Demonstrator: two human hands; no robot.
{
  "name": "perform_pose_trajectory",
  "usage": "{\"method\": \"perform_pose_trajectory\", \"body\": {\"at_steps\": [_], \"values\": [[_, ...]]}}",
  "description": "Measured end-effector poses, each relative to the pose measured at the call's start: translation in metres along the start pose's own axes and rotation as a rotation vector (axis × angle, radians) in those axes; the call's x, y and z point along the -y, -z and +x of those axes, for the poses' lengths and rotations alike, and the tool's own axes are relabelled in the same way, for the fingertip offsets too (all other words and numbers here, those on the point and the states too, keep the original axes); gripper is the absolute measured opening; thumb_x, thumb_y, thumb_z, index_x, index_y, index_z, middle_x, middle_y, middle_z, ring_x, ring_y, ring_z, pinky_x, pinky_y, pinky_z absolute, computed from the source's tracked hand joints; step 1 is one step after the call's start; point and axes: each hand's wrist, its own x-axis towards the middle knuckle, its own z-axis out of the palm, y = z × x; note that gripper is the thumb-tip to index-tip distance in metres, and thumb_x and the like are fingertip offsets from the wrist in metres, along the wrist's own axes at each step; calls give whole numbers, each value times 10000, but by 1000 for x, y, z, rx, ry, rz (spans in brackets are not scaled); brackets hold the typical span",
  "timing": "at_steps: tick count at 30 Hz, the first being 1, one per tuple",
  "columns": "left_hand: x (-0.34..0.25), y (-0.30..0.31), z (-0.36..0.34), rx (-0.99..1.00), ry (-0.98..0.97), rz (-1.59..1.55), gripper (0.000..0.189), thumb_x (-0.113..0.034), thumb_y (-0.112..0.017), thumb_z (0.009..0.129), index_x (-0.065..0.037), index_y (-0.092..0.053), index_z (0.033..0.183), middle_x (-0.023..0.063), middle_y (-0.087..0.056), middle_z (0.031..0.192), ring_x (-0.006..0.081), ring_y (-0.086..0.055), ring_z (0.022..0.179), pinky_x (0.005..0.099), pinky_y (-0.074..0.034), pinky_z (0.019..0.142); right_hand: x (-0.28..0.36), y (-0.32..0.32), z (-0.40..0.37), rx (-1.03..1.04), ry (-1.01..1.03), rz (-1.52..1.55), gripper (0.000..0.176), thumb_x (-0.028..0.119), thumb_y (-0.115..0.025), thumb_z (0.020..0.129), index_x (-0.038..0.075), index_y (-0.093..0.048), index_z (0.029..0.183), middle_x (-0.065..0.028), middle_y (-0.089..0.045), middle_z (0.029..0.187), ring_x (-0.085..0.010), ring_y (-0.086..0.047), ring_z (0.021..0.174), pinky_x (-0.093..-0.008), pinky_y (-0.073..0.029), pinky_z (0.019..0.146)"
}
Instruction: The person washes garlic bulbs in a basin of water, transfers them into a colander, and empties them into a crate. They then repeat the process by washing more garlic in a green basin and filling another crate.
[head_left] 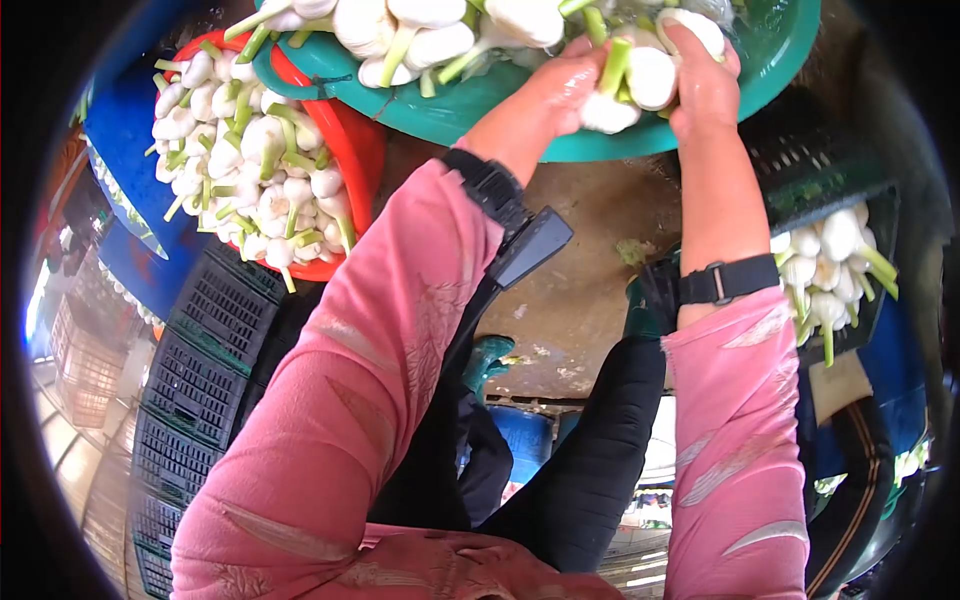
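Both hands, the left hand (558, 92) and right hand (706, 88), clasp a cluster of white bulbs (640, 82) over the teal basin (480, 122) at top centre; the bulbs look wet, so one could slip onto the muddy floor (590, 215).

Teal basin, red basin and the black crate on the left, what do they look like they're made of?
Teal basin, where left hand and right hand grip bulbs: likely plastic, smooth, faintly glossy, with a moulded rolled rim. Red basin: likely plastic too, shiny thin rim. Black crate: apparently rigid moulded plastic, matte, with a regular grid of slots.
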Motion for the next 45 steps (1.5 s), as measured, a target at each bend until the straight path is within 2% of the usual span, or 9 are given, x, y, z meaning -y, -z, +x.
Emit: {"method": "perform_pose_trajectory", "body": {"at_steps": [12, 18, 22, 26, 30, 32, 35, 39, 45], "values": [[112, -132, -166, -39, -363, 691, 259, -84, -504, 731, -46, -516, 987, 116, -405, 1103, 203, -421, 1005, 295, -321, 875, 77, 183, -179, -275, 328, 219, 484, -60, -506, 724, 51, -306, 1151, -86, -454, 1001, -183, -478, 893, -292, -424, 780], [163, -203, -98, -292, -924, 1253, 259, -84, -545, 690, -48, -496, 941, 166, -392, 1031, 335, -406, 938, 390, -302, 845, 63, 288, -111, -525, 278, -334, 593, 68, -600, 694, 8, -270, 1184, -117, -426, 1080, -195, -441, 951, -277, -386, 795], [151, -194, -106, 11, -881, 1454, 362, -96, -565, 662, -39, -472, 1008, 150, -442, 1037, 316, -400, 979, 400, -301, 849, 66, 313, -73, -531, 518, -889, 737, 161, -669, 602, -18, -270, 1195, -191, -374, 1152, -275, -395, 1027, -349, -319, 878], [73, -139, -142, -242, -1111, 1465, 238, -119, -547, 691, -61, -546, 922, 111, -521, 917, 239, -501, 846, 330, -394, 742, 96, 265, -105, -732, 414, -1137, 680, 130, -634, 608, -24, -296, 1178, -252, -305, 1180, -372, -310, 1087, -396, -270, 915], [15, -34, -86, -879, -519, 684, 260, -185, -516, 725, 10, -519, 898, 86, -556, 865, 183, -514, 711, 277, -404, 635, 97, 180, -114, -266, 912, -816, 509, -32, -513, 673, -19, -328, 1147, -209, -354, 1157, -297, -360, 1076, -372, -294, 904], [-7, -48, -76, -757, -146, 319, 543, -267, -575, 695, -33, -351, 1130, 112, -377, 1147, 222, -358, 1017, 345, -321, 811, 92, 105, -96, 260, 950, -702, 448, 36, -515, 690, -16, -383, 1115, -195, -459, 1044, -315, -476, 936, -342, -361, 840], [-22, -41, -54, -485, 100, 92, 869, -359, -646, 647, -132, -106, 1289, 99, -1, 1352, 283, 1, 1232, 454, -157, 952, 78, 37, -10, 58, 836, -888, 463, 201, -520, 715, -19, -403, 1105, -223, -429, 1105, -350, -397, 1025, -367, -302, 891], [3, -18, -40, -148, -41, -326, 934, -482, -653, 598, -150, -111, 1282, 84, -75, 1341, 334, -30, 1215, 502, -194, 918, 63, 6, 51, 187, 811, -954, 387, 285, -402, 779, 32, -466, 1065, -239, -398, 1117, -366, -300, 1080, -388, -270, 905], [13, -8, -18, -359, -107, -243, 965, -434, -711, 554, -189, -100, 1259, 38, -160, 1306, 277, -122, 1204, 547, -162, 903, 8, 19, 35, 56, 778, -838, 343, 210, -365, 805, 33, -385, 1099, -240, -353, 1132, -369, -332, 1043, -385, -293, 881]]}}
